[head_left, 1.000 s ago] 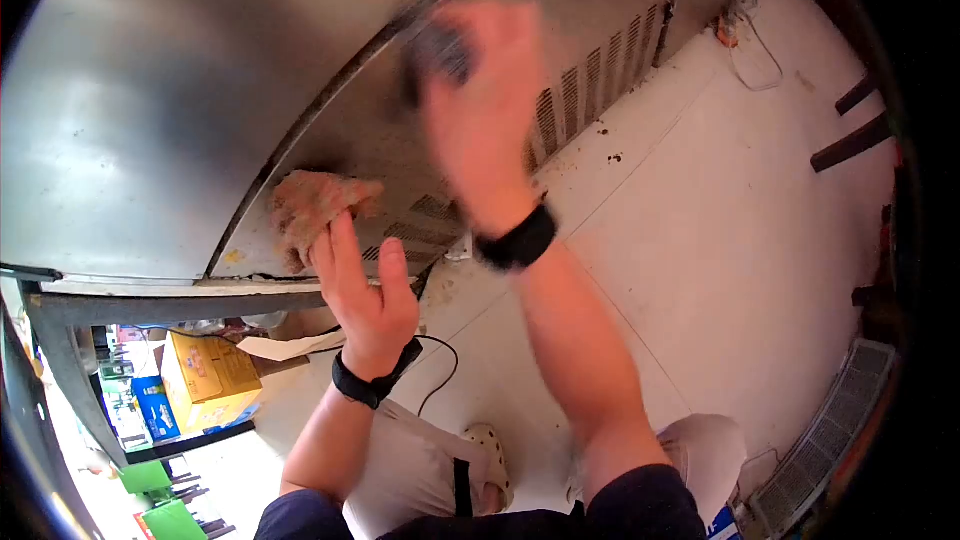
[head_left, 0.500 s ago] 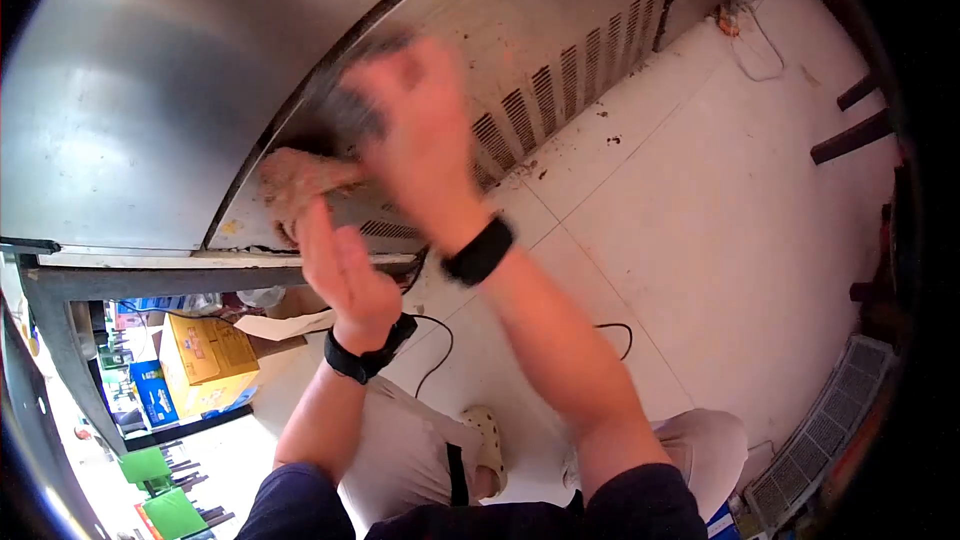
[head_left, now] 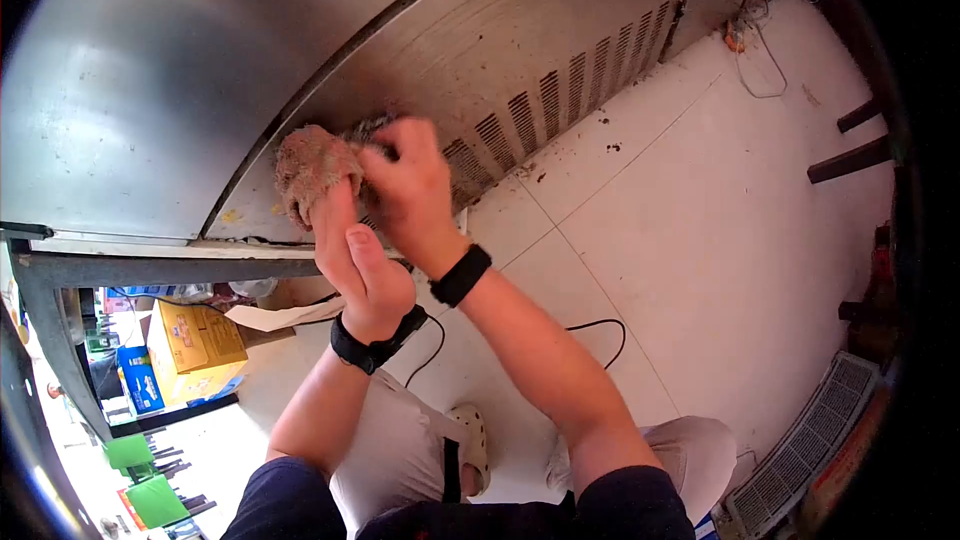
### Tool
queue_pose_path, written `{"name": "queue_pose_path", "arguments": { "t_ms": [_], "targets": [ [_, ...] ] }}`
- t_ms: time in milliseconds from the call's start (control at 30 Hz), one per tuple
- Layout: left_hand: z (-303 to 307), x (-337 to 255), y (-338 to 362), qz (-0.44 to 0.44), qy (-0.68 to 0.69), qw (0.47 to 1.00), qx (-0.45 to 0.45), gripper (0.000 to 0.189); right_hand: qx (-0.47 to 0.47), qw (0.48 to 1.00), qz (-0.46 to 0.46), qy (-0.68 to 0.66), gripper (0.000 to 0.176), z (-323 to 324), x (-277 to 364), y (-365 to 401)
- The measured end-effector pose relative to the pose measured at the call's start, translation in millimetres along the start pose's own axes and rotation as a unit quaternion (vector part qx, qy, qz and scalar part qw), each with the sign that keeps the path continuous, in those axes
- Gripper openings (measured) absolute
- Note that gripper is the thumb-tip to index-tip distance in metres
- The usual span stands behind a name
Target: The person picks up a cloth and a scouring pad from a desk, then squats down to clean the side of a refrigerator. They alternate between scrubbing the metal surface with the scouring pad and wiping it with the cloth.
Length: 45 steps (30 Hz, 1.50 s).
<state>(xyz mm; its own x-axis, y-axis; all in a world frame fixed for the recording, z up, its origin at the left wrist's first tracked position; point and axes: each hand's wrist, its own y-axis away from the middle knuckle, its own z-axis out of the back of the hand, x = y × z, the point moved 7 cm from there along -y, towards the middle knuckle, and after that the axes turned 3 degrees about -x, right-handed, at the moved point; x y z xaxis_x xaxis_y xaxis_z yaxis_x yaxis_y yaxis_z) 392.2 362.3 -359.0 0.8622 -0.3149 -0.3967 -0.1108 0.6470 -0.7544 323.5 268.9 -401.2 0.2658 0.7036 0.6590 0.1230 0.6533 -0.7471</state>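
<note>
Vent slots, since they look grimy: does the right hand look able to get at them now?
Probably yes: uncovered vent slots lie just beside the right hand, with nothing seen between; the left hand and brown cloth are on its other side.

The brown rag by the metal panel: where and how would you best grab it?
I'd pinch the rag by its thick, bunched folds, coming from the wearer's side: they bulge outward there, while its back seems to lie against the metal panel. Fingers of the left hand are at its lower edge.
</note>
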Motion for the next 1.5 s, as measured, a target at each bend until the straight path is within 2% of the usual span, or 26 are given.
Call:
{"name": "queue_pose_path", "arguments": {
  "t_ms": [67,133,200,233,267,300,367,433,467,533,600,667,700,767,900,1000,1067,1100,1133,1167,1200,1300,1367,1400,1433,1500],
  "targets": [
    [-0.7,-3.1,-1.6,0.027,0.017,0.999,-0.005,0.053,0.002,0.998,-0.003,-0.057,0.023,1.1,2.6,5.6],
    [2.1,-3.8,2.0,0.030,0.015,0.999,0.007,0.056,-0.063,0.998,0.000,0.021,0.026,25.5,-27.5,-22.0],
    [4.3,-0.5,4.6,0.036,0.012,0.999,0.021,0.060,-0.197,0.977,-0.024,0.083,0.028,66.0,-67.6,-59.1],
    [8.2,1.7,6.7,0.045,0.018,0.999,0.018,0.059,-0.222,0.969,-0.095,0.052,0.024,83.8,-86.9,-77.9],
    [13.0,3.4,9.6,0.055,0.022,0.998,0.018,0.059,-0.226,0.970,-0.075,0.042,0.029,86.5,-87.9,-83.5],
    [16.0,4.5,11.5,0.057,0.020,0.998,0.021,0.059,-0.224,0.971,-0.079,0.042,0.029,80.2,-82.1,-71.9],
    [13.4,5.4,11.7,0.054,0.008,0.998,0.021,0.058,-0.142,0.985,-0.072,0.069,0.030,48.1,-53.7,-38.8],
    [2.6,9.3,6.2,0.064,0.026,0.998,0.005,0.053,-0.056,0.998,0.009,0.002,0.032,2.7,-20.9,16.2],
    [-0.9,11.2,3.7,0.074,0.040,0.996,-0.019,0.049,-0.057,0.998,0.009,0.005,0.032,5.2,-19.3,19.4],
    [-5.9,7.6,0.1,0.055,0.028,0.998,-0.005,0.048,-0.045,0.999,0.024,-0.020,0.033,2.8,-18.7,25.0],
    [-8.0,9.6,3.7,0.043,0.013,0.999,0.012,0.047,-0.088,0.994,-0.044,0.045,0.033,27.3,-57.2,-1.6],
    [-3.4,14.0,6.6,0.027,0.008,1.000,-0.007,0.047,-0.185,0.977,-0.067,0.083,0.023,62.1,-92.4,-35.3],
    [-0.3,17.0,7.7,0.029,0.003,1.000,-0.007,0.047,-0.222,0.967,-0.115,0.055,0.020,75.3,-112.9,-49.0],
    [0.1,16.9,10.0,0.033,0.030,0.999,0.008,0.048,-0.236,0.965,-0.107,0.043,0.020,74.1,-107.0,-48.1],
    [-11.5,12.5,6.9,0.035,0.007,0.999,0.031,0.047,-0.055,0.996,-0.066,0.010,0.034,16.9,-47.7,16.6],
    [-23.5,15.3,7.7,0.038,-0.023,0.999,0.032,0.045,-0.040,0.999,-0.010,-0.005,0.039,14.1,-35.8,17.7],
    [-28.0,20.0,9.3,0.027,-0.024,0.998,0.052,0.042,-0.097,0.991,-0.088,0.024,0.047,36.6,-72.7,-8.7],
    [-27.1,22.2,10.9,0.030,-0.029,0.998,0.057,0.042,-0.157,0.984,-0.059,0.066,0.037,55.6,-91.5,-30.2],
    [-29.7,22.3,11.8,0.022,-0.059,0.995,0.083,0.041,-0.189,0.976,-0.097,0.051,0.026,75.7,-116.0,-50.0],
    [-31.4,22.6,13.0,0.012,-0.088,0.990,0.108,0.041,-0.182,0.966,-0.172,0.056,0.021,93.5,-137.6,-70.1],
    [-31.2,22.7,14.8,0.015,-0.090,0.990,0.112,0.041,-0.198,0.968,-0.143,0.057,0.021,105.9,-145.6,-81.7],
    [-46.8,15.5,16.0,-0.004,-0.085,0.987,0.137,0.041,-0.210,0.968,-0.121,0.071,0.022,92.6,-142.0,-55.0],
    [-60.2,17.1,19.4,0.001,-0.103,0.983,0.151,0.042,-0.118,0.984,-0.128,0.045,0.037,52.9,-102.9,-12.7],
    [-66.9,20.7,20.2,0.032,-0.088,0.982,0.167,0.049,-0.076,0.986,-0.150,-0.004,0.042,31.4,-89.4,8.4],
    [-70.6,15.5,16.3,0.019,-0.081,0.983,0.162,0.049,-0.101,0.990,-0.098,-0.012,0.042,25.1,-72.7,16.1],
    [-73.7,12.3,13.7,0.017,-0.067,0.986,0.149,0.049,-0.123,0.987,-0.101,-0.015,0.041,38.4,-71.5,-6.1]
  ]
}}
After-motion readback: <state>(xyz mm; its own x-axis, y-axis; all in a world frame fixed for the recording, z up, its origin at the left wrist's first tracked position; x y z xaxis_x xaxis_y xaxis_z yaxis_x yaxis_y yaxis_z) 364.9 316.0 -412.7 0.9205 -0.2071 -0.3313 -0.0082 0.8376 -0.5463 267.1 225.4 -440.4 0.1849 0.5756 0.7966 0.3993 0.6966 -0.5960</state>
